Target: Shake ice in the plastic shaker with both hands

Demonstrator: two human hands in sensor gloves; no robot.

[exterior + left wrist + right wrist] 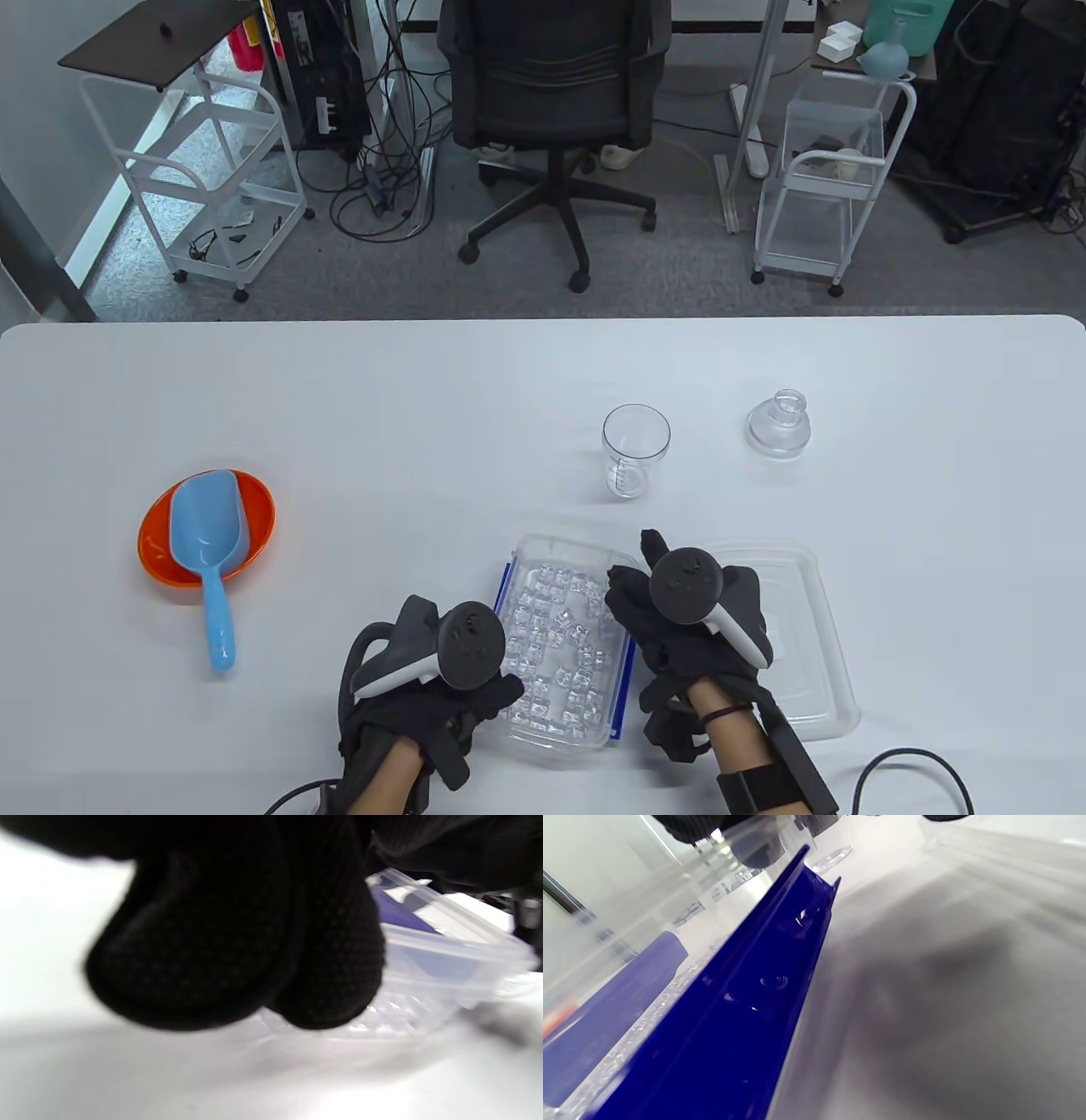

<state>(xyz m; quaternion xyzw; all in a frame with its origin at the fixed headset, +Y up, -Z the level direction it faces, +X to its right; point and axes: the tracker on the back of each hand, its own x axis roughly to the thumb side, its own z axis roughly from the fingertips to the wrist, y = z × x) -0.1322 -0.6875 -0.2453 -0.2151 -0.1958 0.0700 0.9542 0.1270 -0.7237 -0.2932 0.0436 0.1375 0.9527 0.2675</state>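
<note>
1. Near the table's front edge: ice container (560, 645), clear rectangular plastic with blue side clips, full of faceted ice cubes (556, 654); its lid (806, 645) lies just to its right, likely taken off for scooping.
2. Left hand (441, 679), curled fingers touching the container's left rim; right hand (679, 620) at its right rim. Whether either grips, cannot tell; probably steadying it.
3. Shaker cup (635, 450), transparent, tapered, graduated, upright beyond the container; domed shaker top (779, 424) apart, right.
4. Blue scoop (208, 552), smooth plastic, resting in orange bowl (208, 531), far left, unused.
</note>
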